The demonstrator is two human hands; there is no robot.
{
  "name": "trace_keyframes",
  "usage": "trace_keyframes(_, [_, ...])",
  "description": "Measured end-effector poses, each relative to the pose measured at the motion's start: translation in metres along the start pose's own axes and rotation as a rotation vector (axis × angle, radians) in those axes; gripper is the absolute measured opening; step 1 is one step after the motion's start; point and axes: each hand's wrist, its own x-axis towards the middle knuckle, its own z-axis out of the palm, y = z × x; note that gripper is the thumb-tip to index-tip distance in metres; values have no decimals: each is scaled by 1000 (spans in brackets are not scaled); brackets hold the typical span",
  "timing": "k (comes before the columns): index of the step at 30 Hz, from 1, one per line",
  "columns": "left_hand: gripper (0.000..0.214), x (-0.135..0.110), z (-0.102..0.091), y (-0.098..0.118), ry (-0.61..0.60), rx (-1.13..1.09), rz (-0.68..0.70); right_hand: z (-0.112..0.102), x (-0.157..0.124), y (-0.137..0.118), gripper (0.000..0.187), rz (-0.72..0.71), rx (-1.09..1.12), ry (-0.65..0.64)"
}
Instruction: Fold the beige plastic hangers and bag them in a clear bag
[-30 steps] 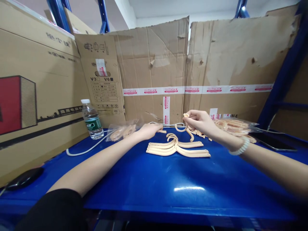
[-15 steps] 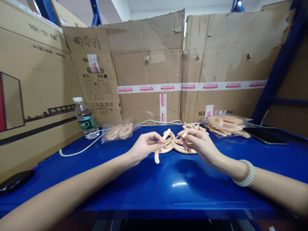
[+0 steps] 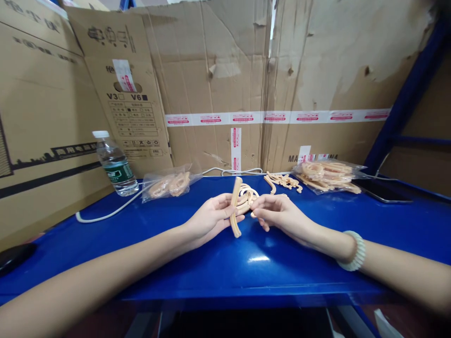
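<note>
My left hand (image 3: pixel 210 218) is closed round a long curved beige plastic piece (image 3: pixel 235 210) that stands almost upright above the blue table (image 3: pixel 225 263). My right hand (image 3: pixel 277 213), fingers pinched together, meets that piece at its upper part; what its fingertips hold is too small to name. Just behind the hands lies a small stack of the same beige curved pieces (image 3: pixel 246 193). Loose small beige parts (image 3: pixel 283 180) lie further back.
A water bottle (image 3: pixel 115 164) and a clear bag of beige rings (image 3: pixel 169 184) stand back left. Another clear bag of beige parts (image 3: pixel 327 175) lies back right, next to a dark phone (image 3: pixel 382 191). A white cable (image 3: pixel 105 214) runs leftwards. Cardboard walls (image 3: pixel 218 84) close the back and left.
Both hands came back from the far pile toward me. The left hand took up a long curved piece and turned it upright; the right hand closed in on it.
</note>
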Motion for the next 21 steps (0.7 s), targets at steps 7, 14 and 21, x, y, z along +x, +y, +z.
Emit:
trace_keyframes(7, [23, -2, 1, -6, 205, 75, 95, -7, 6, 10, 48, 20, 106, 36])
trace_keyframes(14, [26, -1, 2, -3, 306, 66, 159, -13, 10, 11, 45, 57, 171, 52])
trace_keyframes(21, [28, 0, -4, -6, 364, 197, 194, -11, 8, 8, 30, 77, 192, 57])
